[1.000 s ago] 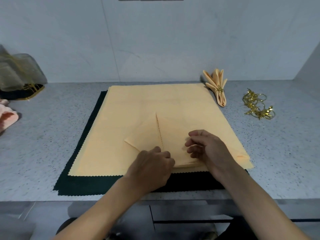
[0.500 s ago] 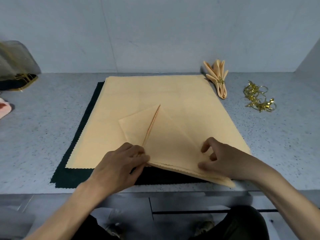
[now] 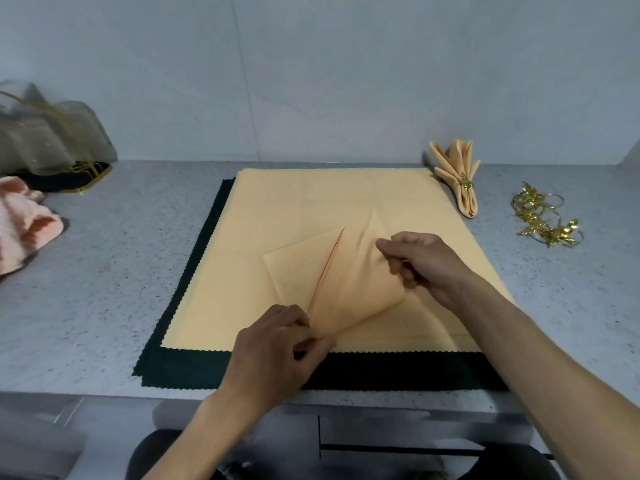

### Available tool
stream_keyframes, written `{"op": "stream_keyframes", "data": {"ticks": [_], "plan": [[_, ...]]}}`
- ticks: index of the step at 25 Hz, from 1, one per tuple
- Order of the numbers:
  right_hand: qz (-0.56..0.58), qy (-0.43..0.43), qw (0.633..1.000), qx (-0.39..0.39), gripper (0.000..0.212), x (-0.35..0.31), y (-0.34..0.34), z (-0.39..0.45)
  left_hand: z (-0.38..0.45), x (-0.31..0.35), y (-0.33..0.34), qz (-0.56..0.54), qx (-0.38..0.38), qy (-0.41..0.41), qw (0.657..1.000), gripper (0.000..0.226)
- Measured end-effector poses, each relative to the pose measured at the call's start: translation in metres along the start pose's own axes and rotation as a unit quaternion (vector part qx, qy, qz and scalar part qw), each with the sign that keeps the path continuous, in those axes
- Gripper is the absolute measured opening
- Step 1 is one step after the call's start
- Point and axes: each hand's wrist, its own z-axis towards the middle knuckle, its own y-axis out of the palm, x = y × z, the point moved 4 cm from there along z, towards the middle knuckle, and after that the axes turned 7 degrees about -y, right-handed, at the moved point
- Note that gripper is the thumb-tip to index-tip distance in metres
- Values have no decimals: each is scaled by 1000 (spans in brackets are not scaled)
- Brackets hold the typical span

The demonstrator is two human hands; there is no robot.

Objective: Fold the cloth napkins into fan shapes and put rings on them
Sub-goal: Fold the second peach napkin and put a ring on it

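A peach napkin folded into a pointed shape (image 3: 349, 271) lies on a stack of flat peach napkins (image 3: 311, 202), which rests on dark green cloths (image 3: 194, 289). My left hand (image 3: 277, 344) pinches the folded napkin's near tip. My right hand (image 3: 422, 261) pinches its right side and lifts that flap over toward the left. A finished fan napkin with a gold ring (image 3: 459, 180) lies at the back right. A pile of gold rings (image 3: 543, 216) sits to its right.
A grey speckled counter (image 3: 104, 289) ends at a front edge near me. A pink cloth (image 3: 24, 230) and a sheer bag on a dark gold-edged tray (image 3: 45, 140) occupy the left. A wall rises behind.
My right hand moved up from the napkin's near right corner and carries that flap inward and upward. My left hand stays pinching the near tip.
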Motion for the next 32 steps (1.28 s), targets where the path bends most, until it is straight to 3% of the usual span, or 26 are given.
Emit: {"op": "stream_keyframes", "data": {"ticks": [2,4,6,7,9,12,16,22,24,28,32], "plan": [[-48,-17,996,72,26,5,13,22,2,2,3,-8,16,-66,998,45],[-122,-52,984,118,25,11,25,39,3,5,2,-19,29,-113,993,34],[-256,-93,951,150,21,14,34,46,2,5,1,-28,50,-116,992,12],[-311,-109,931,159,15,14,38,47,3,6,-1,-31,56,-117,991,19],[-365,-125,909,158,8,13,44,47,2,6,3,-29,52,-97,994,22],[-393,-152,896,138,22,17,46,51,1,7,6,-2,58,-67,996,0],[-384,-196,895,111,28,20,48,58,1,6,8,13,51,-58,997,8],[-580,-183,790,78,40,27,61,59,0,7,11,35,36,-47,998,15],[-614,-146,774,53,46,28,60,62,-1,7,10,27,31,-52,998,14],[-579,-103,809,7,50,35,58,67,0,5,11,15,15,-62,998,12],[-374,-165,907,102,44,15,42,45,9,10,-7,-31,46,-91,994,8]]}}
